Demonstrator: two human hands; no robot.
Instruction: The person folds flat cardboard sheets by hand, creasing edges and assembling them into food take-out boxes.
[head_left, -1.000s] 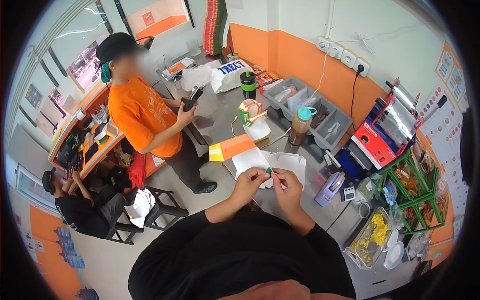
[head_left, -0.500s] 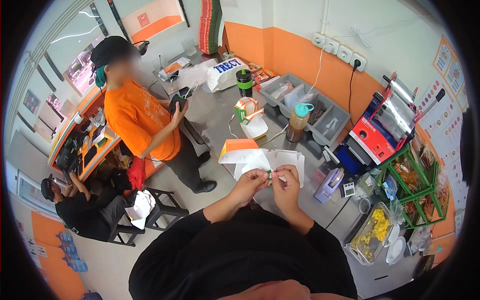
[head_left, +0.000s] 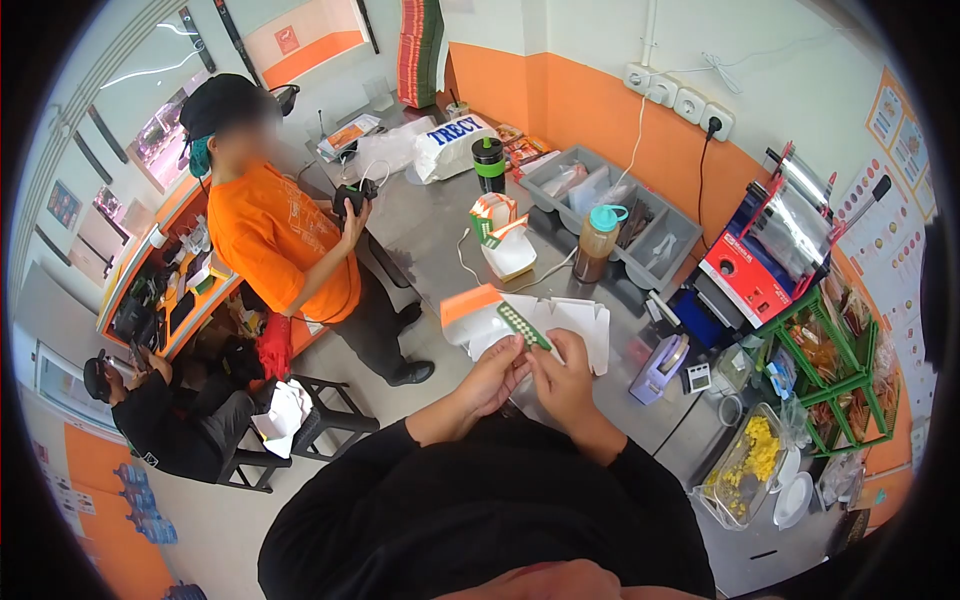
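In front of my body both hands are closed on a part-folded paper food box (head_left: 470,308), with orange and white panels and a green dotted side flap that faces up between my fingertips. My left hand (head_left: 492,378) pinches the box's near edge from the left. Close beside it, my right hand (head_left: 565,378) grips the base of the green flap. White panels of flat card (head_left: 585,318) spread out beyond my right fingers on the steel table (head_left: 420,225). Farther back stand several folded boxes (head_left: 505,235) in white, orange and green.
A bottle with a turquoise lid (head_left: 598,243) and a black-and-green tumbler (head_left: 489,165) stand near a grey divided tray (head_left: 655,235). To the right are a tape dispenser (head_left: 660,366), a red sealing machine (head_left: 745,275) and a tray of yellow food (head_left: 745,470). A person in orange (head_left: 270,230) stands left.
The box has turned in my hands, so its green dotted flap now shows upright above my fingers. My right hand has shifted slightly. The person in orange has raised the device they hold.
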